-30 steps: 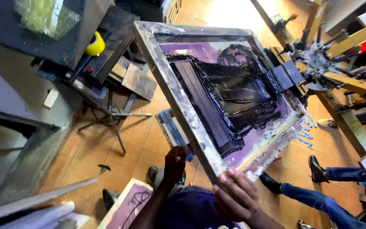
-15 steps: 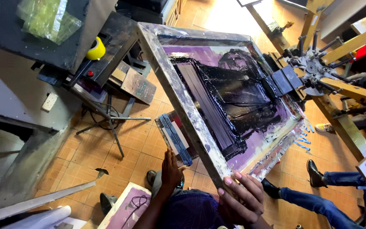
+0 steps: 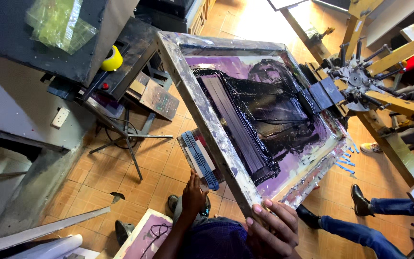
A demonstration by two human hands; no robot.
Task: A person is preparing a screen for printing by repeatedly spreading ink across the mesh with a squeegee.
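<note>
A large screen-printing frame (image 3: 202,103) with a paint-stained rim fills the middle. Its purple mesh is thick with black ink, and a squeegee (image 3: 238,127) lies in the ink. My right hand (image 3: 274,229) grips the frame's near corner, fingers curled over the rim. My left hand (image 3: 194,194) reaches up under the frame's left side. Its fingertips rest against the lower edge of a small board with blue strips (image 3: 200,158). Whether it grips the board is hidden. The frame's far side meets the clamp (image 3: 323,95) of a yellow-armed press (image 3: 384,98).
A dark table (image 3: 49,52) with a yellow tape roll (image 3: 111,58) and crumpled plastic stands at the left, with a metal stand (image 3: 130,139) beneath it. Another person's jeans and black shoes (image 3: 360,201) are at the lower right. The floor is orange tile (image 3: 97,182).
My left hand has slid down from the frame's left rim to the striped board beneath it. My right hand has kept its hold on the near corner.
</note>
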